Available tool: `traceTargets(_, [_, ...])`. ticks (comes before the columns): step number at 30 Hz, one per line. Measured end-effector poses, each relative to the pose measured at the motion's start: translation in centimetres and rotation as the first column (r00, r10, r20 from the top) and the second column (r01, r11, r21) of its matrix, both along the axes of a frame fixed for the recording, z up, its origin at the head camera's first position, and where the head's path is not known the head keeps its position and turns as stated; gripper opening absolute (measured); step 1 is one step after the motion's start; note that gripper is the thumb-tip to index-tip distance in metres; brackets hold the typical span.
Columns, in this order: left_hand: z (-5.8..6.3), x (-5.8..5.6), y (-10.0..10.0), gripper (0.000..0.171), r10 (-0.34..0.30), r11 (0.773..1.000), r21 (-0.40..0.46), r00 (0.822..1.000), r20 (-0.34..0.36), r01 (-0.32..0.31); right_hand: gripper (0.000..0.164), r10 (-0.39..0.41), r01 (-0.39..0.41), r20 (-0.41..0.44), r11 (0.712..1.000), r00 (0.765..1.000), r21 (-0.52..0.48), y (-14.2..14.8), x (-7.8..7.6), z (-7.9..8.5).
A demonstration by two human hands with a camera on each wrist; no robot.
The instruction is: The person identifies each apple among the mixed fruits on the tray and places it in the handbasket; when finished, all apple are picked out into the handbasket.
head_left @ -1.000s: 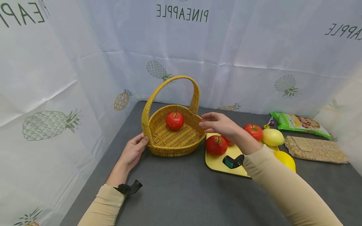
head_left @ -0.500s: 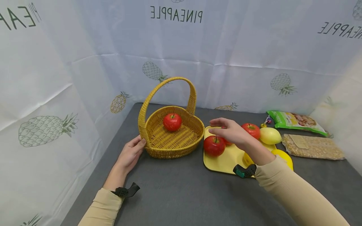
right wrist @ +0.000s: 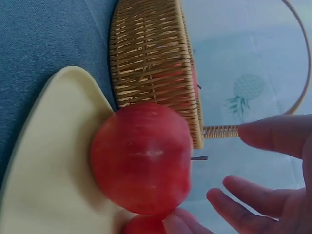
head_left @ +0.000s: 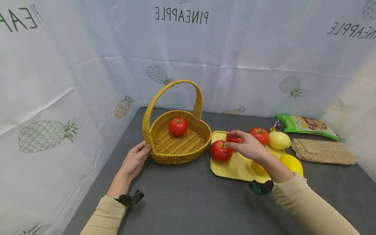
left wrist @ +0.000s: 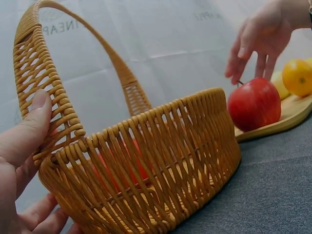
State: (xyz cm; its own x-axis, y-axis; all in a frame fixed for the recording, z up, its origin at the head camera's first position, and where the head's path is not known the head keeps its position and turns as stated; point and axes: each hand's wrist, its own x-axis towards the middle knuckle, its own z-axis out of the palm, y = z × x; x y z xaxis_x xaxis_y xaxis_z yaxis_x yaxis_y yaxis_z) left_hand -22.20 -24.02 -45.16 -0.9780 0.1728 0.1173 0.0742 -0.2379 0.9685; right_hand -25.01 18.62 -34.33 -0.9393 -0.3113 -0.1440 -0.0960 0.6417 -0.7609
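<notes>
My left hand (head_left: 136, 160) grips the yellow wicker basket (head_left: 176, 159) at the left foot of its handle. In the left wrist view the thumb (left wrist: 41, 109) lies on the handle weave, with the other fingers low against the outside wall. A red apple (head_left: 178, 127) sits inside the basket. Over the yellow tray (head_left: 226, 173) my right hand (head_left: 248, 145) hovers with fingers spread, holding nothing. Close under its fingertips is the front red apple (right wrist: 144, 158), at the tray's left end. Behind that, a second red apple (head_left: 232, 135) is partly hidden by the hand.
Farther right on the tray are another red apple (head_left: 259, 136), a pale yellow fruit (head_left: 279, 140) and a bright yellow fruit (head_left: 291, 164). A green snack bag (head_left: 306, 126) and a clear bag of grains (head_left: 324, 151) lie beyond. A white pineapple-print curtain (head_left: 182, 42) encloses the table.
My right hand has moved from the basket's right rim rightward and down to the apples on the tray. The left hand keeps its grip on the basket. The head view has shifted slightly.
</notes>
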Motion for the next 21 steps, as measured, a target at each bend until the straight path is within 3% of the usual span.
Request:
traceTargets(7, [0.0,0.2,0.0,0.016,0.009,1.0,-0.003,1.0,0.018,-0.009,0.079,0.055,-0.054,-0.032,0.998,0.998,0.014,0.0,-0.3,-1.8])
traceTargets(13, [0.0,0.3,0.0,0.016,0.019,1.0,0.0,0.999,0.028,-0.019,0.079,0.096,-0.096,-0.057,0.995,0.994,0.003,-0.5,-0.7,-3.6])
traceTargets(21, [0.3,0.0,-0.1,0.023,0.005,1.0,0.004,1.0,0.016,-0.005,0.076,0.096,-0.093,-0.086,0.995,0.992,0.033,-1.0,-0.6,-4.1])
